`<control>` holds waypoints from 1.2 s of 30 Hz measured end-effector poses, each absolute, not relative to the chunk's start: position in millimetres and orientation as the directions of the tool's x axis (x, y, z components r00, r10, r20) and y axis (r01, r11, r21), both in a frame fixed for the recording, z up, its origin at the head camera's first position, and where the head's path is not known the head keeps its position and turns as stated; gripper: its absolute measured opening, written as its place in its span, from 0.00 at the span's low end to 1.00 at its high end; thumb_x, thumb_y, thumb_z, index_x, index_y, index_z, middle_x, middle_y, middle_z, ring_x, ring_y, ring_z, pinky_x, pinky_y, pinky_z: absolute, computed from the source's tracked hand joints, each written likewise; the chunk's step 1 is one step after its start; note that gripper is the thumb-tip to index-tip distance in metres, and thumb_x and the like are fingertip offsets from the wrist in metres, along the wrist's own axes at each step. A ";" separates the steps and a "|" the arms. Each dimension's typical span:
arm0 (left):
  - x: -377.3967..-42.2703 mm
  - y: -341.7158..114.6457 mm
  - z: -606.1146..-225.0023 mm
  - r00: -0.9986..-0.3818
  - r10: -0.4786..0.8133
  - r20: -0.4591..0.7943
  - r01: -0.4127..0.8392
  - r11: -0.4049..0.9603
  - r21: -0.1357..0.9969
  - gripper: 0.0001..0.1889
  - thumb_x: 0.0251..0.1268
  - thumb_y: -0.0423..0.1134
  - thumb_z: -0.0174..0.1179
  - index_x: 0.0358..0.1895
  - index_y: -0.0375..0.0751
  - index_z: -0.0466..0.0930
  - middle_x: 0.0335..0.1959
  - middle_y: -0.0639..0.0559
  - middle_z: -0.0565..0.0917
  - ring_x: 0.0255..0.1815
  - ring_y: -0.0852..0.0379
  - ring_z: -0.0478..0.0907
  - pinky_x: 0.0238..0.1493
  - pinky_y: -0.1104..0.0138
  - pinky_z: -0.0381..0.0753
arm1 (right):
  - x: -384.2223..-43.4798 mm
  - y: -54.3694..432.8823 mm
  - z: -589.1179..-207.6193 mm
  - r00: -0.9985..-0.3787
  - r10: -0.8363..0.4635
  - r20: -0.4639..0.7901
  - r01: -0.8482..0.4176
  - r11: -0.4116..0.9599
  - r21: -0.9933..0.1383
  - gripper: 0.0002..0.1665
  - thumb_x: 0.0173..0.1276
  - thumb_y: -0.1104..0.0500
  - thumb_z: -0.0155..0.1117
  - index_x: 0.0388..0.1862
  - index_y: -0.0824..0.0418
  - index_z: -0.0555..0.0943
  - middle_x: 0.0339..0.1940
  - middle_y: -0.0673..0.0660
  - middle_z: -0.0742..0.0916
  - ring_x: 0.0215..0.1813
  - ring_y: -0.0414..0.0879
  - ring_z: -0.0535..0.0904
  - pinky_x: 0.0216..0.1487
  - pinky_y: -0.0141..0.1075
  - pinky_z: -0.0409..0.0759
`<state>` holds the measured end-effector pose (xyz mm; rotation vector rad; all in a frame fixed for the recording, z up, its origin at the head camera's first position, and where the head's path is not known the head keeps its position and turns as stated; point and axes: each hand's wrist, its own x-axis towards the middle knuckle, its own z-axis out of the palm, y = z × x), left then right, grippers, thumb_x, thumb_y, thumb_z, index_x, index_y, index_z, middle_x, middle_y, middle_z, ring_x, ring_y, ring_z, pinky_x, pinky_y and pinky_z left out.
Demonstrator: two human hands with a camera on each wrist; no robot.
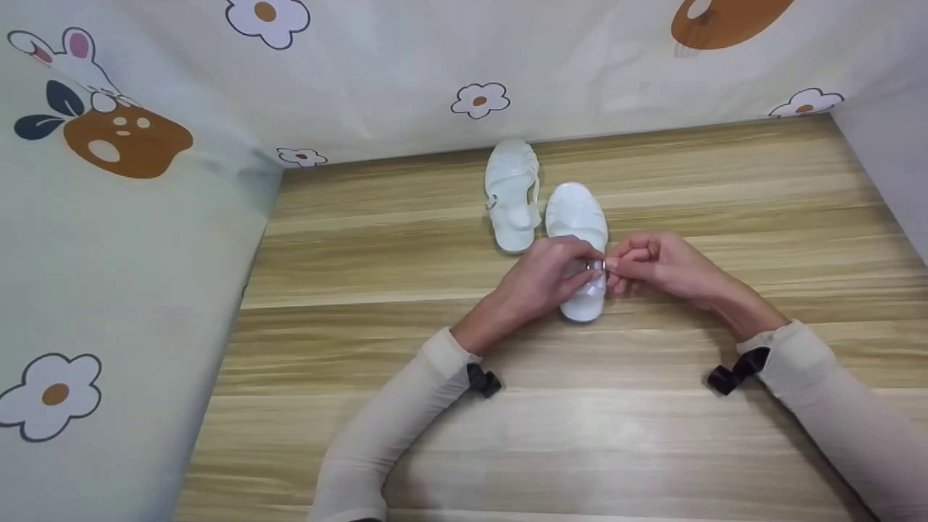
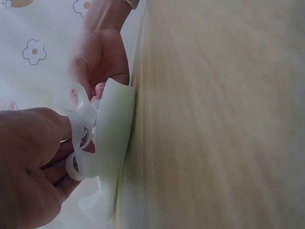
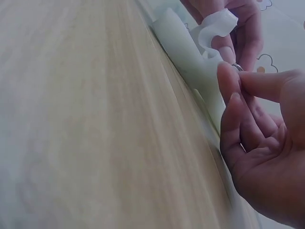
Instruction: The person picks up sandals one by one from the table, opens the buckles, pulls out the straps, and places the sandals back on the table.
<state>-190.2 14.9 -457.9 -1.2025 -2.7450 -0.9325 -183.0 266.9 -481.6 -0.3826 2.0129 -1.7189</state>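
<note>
A white sandal (image 1: 575, 209) lies on the wood-grain surface with its toe pointing away from me. My left hand (image 1: 538, 279) reaches over it from the left and holds its strap (image 2: 77, 126) between thumb and fingers. From the right, my right hand (image 1: 668, 270) pinches at the small metal buckle (image 1: 597, 266) with thumb and index finger. The strap stands up in loops above the sole in the left wrist view. My fingertips hide part of the buckle, so whether it is fastened cannot be told.
A second white sandal (image 1: 512, 165) lies just left of the first, a little farther back, with its own buckle at its left side. Behind rises a pale wall covering (image 1: 391, 80) with flower prints. The wood-grain surface (image 1: 580, 435) extends toward me.
</note>
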 end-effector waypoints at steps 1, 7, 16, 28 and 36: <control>-190.0 14.7 -457.7 -0.711 0.666 0.228 0.667 0.535 0.518 0.11 0.76 0.38 0.69 0.55 0.43 0.92 0.52 0.52 0.94 0.56 0.60 0.89 0.62 0.71 0.84 | -183.5 268.1 -481.3 -0.850 -0.495 -0.178 0.097 0.186 -0.978 0.20 0.81 0.57 0.68 0.56 0.74 0.81 0.38 0.60 0.94 0.39 0.47 0.92 0.45 0.39 0.92; -189.5 14.4 -457.9 -0.717 0.658 0.229 0.662 0.539 0.521 0.10 0.76 0.38 0.69 0.54 0.44 0.92 0.51 0.53 0.94 0.55 0.61 0.89 0.60 0.72 0.85 | -185.0 275.5 -479.8 -0.832 -0.508 -0.224 0.141 0.196 -0.970 0.22 0.82 0.54 0.67 0.58 0.74 0.81 0.41 0.61 0.95 0.41 0.46 0.93 0.41 0.38 0.91; -188.9 14.6 -459.0 -0.720 0.651 0.239 0.660 0.537 0.525 0.10 0.76 0.39 0.70 0.53 0.42 0.92 0.49 0.52 0.94 0.54 0.61 0.90 0.58 0.73 0.85 | -185.2 272.8 -484.3 -0.839 -0.510 -0.191 0.122 0.166 -0.979 0.20 0.82 0.55 0.67 0.56 0.74 0.82 0.40 0.62 0.93 0.37 0.46 0.91 0.40 0.39 0.91; -188.2 15.4 -457.4 -0.725 0.647 0.235 0.658 0.549 0.516 0.10 0.76 0.40 0.69 0.54 0.42 0.92 0.50 0.51 0.94 0.54 0.59 0.90 0.59 0.71 0.85 | -184.8 271.2 -484.9 -0.843 -0.499 -0.199 0.128 0.174 -0.976 0.20 0.82 0.56 0.66 0.57 0.74 0.81 0.39 0.61 0.93 0.35 0.46 0.89 0.39 0.38 0.91; -188.1 16.7 -457.9 -0.728 0.647 0.229 0.654 0.554 0.515 0.11 0.76 0.39 0.69 0.55 0.42 0.92 0.50 0.51 0.94 0.54 0.59 0.90 0.60 0.70 0.85 | -184.2 270.7 -486.5 -0.842 -0.503 -0.195 0.126 0.167 -0.978 0.19 0.82 0.56 0.65 0.55 0.74 0.81 0.39 0.60 0.93 0.34 0.44 0.89 0.37 0.37 0.90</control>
